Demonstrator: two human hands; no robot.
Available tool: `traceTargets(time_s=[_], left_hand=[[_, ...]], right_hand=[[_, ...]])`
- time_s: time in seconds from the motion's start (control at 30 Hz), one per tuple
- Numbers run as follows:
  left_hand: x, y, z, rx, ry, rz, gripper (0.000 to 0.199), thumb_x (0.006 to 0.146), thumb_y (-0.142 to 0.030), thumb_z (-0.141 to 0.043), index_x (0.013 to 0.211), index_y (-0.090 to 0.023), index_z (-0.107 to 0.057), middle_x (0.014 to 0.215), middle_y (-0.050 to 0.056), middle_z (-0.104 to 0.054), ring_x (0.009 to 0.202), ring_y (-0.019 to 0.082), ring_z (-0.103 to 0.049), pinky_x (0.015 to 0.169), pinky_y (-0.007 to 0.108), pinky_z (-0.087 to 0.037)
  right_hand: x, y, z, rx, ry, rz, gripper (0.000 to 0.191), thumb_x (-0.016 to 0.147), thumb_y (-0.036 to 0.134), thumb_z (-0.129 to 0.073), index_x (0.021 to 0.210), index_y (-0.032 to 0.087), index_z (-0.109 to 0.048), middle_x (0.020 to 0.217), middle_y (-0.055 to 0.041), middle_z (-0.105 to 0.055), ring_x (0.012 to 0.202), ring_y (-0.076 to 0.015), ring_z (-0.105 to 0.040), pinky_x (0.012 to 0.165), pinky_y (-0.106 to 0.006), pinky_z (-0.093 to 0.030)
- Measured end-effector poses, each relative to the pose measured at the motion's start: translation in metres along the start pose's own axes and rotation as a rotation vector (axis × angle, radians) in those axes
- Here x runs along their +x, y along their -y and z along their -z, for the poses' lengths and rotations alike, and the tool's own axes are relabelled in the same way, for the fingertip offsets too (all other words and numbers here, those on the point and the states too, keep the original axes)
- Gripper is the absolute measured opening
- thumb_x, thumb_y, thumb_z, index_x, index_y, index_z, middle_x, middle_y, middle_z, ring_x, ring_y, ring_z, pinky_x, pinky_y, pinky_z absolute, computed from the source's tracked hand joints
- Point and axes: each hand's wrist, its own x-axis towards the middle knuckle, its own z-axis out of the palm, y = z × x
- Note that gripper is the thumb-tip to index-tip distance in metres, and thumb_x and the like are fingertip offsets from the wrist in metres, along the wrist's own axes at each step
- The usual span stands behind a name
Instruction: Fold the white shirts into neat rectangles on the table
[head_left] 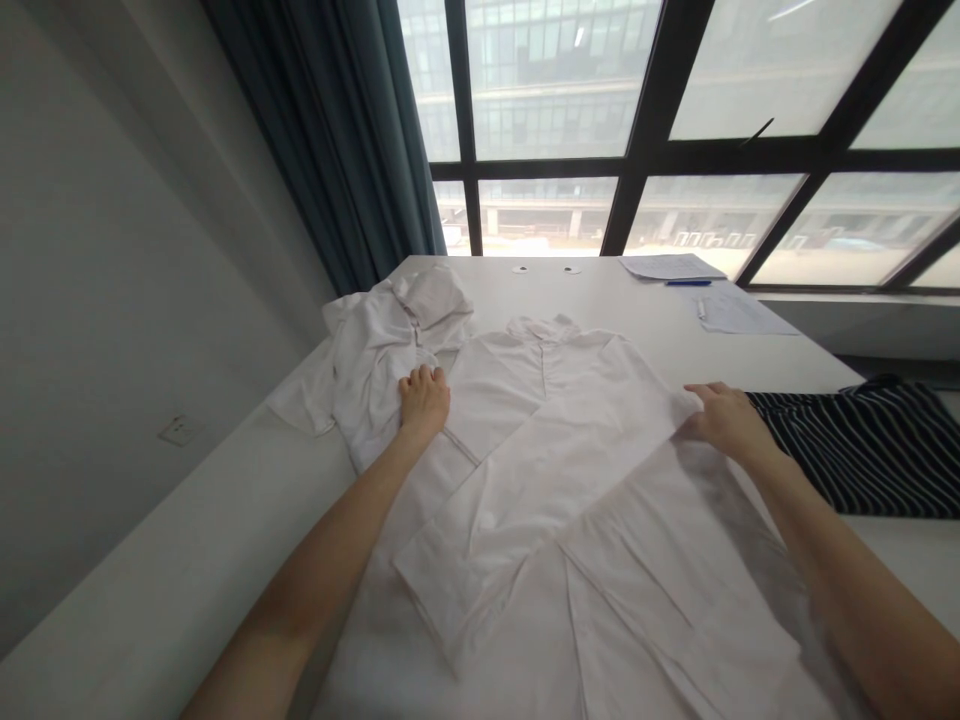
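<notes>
Head view: the fingers of the left hand [424, 402] were slightly curled and close together, resting on a crumpled white cloth garment [382, 350] near the table's left edge without pinching it. The fingers of the right hand [726, 420] lay flat and slightly spread on the folded-over sleeve [540, 480] of a white long-sleeved shirt [510, 390], which lay across the middle of the white table [645, 330]. A navy-and-white striped garment [862, 450] sat at the right edge, with loose papers [667, 266] and a blue pen [688, 282] along the far edge.
</notes>
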Motion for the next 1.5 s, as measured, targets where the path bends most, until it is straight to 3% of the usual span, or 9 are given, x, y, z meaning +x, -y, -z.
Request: traceTargets(time_s=[0.23, 0.37, 0.53, 0.73, 0.83, 1.0, 1.1, 1.33, 1.5], left_hand=[[-0.001, -0.036, -0.014, -0.182, 0.119, -0.319, 0.046, 0.096, -0.034, -0.044, 0.138, -0.016, -0.045, 0.149, 0.017, -0.038, 0.138, 0.028, -0.034, 0.111, 0.044, -0.025], [0.000, -0.037, -0.025, -0.209, 0.262, -0.304, 0.056, 0.099, -0.047, -0.034, 0.147, -0.020, -0.034, 0.156, 0.016, -0.027, 0.144, 0.030, -0.024, 0.113, 0.050, -0.022], [-0.003, -0.024, -0.023, -0.191, 0.258, -0.276, 0.059, 0.098, -0.050, -0.034, 0.148, -0.018, -0.033, 0.156, 0.018, -0.026, 0.145, 0.031, -0.024, 0.114, 0.048, -0.021], [-0.032, -0.020, -0.003, -0.238, 0.157, -0.287, 0.045, 0.096, -0.031, -0.044, 0.140, -0.023, -0.044, 0.149, 0.013, -0.042, 0.139, 0.027, -0.035, 0.114, 0.047, -0.023], [-0.052, -0.022, 0.015, -0.407, 0.114, -0.406, 0.032, 0.092, -0.024, -0.050, 0.123, -0.021, -0.057, 0.133, 0.011, -0.055, 0.125, 0.023, -0.049, 0.108, 0.041, -0.034], [-0.077, -0.028, 0.038, -0.422, 0.154, -0.402, 0.012, 0.090, -0.026, -0.056, 0.091, -0.018, -0.065, 0.100, 0.009, -0.062, 0.097, 0.023, -0.056, 0.088, 0.038, -0.044], [-0.091, -0.029, 0.042, -0.363, 0.195, -0.392, 0.015, 0.091, -0.030, -0.056, 0.088, -0.018, -0.065, 0.098, 0.009, -0.062, 0.095, 0.024, -0.056, 0.086, 0.040, -0.043], [-0.136, -0.007, 0.042, -0.423, 0.277, -0.343, 0.020, 0.094, -0.029, -0.046, 0.086, -0.020, -0.062, 0.093, 0.006, -0.062, 0.093, 0.022, -0.056, 0.084, 0.037, -0.040], [-0.161, 0.018, 0.052, -0.642, 0.290, -0.221, 0.024, 0.093, -0.032, -0.042, 0.077, -0.020, -0.056, 0.084, 0.003, -0.060, 0.087, 0.021, -0.057, 0.083, 0.036, -0.040]], right_hand=[[0.007, 0.046, -0.037, 0.050, 0.058, 0.198, 0.049, 0.094, 0.034, -0.034, 0.135, 0.014, -0.052, 0.142, -0.0156, -0.050, 0.136, -0.0280, -0.039, 0.111, -0.048, -0.033], [0.001, 0.042, -0.052, -0.015, 0.128, 0.136, 0.056, 0.096, 0.047, -0.029, 0.144, 0.021, -0.043, 0.152, -0.0100, -0.039, 0.142, -0.0303, -0.029, 0.111, -0.051, -0.029], [0.000, 0.038, -0.046, -0.072, 0.200, 0.095, 0.061, 0.096, 0.053, -0.026, 0.148, 0.024, -0.036, 0.156, -0.0080, -0.031, 0.143, -0.0289, -0.025, 0.112, -0.048, -0.027], [-0.012, 0.059, -0.033, -0.188, 0.019, 0.066, 0.048, 0.095, 0.041, -0.038, 0.135, 0.018, -0.051, 0.144, -0.0166, -0.047, 0.137, -0.0335, -0.037, 0.109, -0.055, -0.027], [-0.034, 0.092, -0.019, -0.062, 0.021, 0.243, 0.040, 0.093, 0.029, -0.043, 0.130, 0.019, -0.055, 0.138, -0.0161, -0.054, 0.133, -0.0326, -0.043, 0.106, -0.055, -0.034], [-0.094, 0.171, 0.010, 0.268, 0.257, 0.780, 0.032, 0.095, 0.031, -0.050, 0.126, 0.024, -0.057, 0.130, -0.0086, -0.061, 0.129, -0.0221, -0.047, 0.106, -0.043, -0.038], [-0.124, 0.201, 0.011, 0.298, 0.251, 0.869, 0.031, 0.095, 0.028, -0.052, 0.125, 0.023, -0.058, 0.123, -0.0089, -0.065, 0.121, -0.0215, -0.053, 0.105, -0.042, -0.039], [-0.136, 0.204, -0.015, 0.361, 0.082, 0.926, 0.021, 0.097, 0.025, -0.049, 0.110, 0.021, -0.065, 0.105, -0.0065, -0.071, 0.104, -0.0180, -0.062, 0.089, -0.034, -0.048], [-0.133, 0.203, -0.015, 0.429, 0.087, 0.921, 0.019, 0.097, 0.024, -0.047, 0.102, 0.022, -0.065, 0.099, -0.0045, -0.072, 0.098, -0.0155, -0.064, 0.086, -0.032, -0.047]])
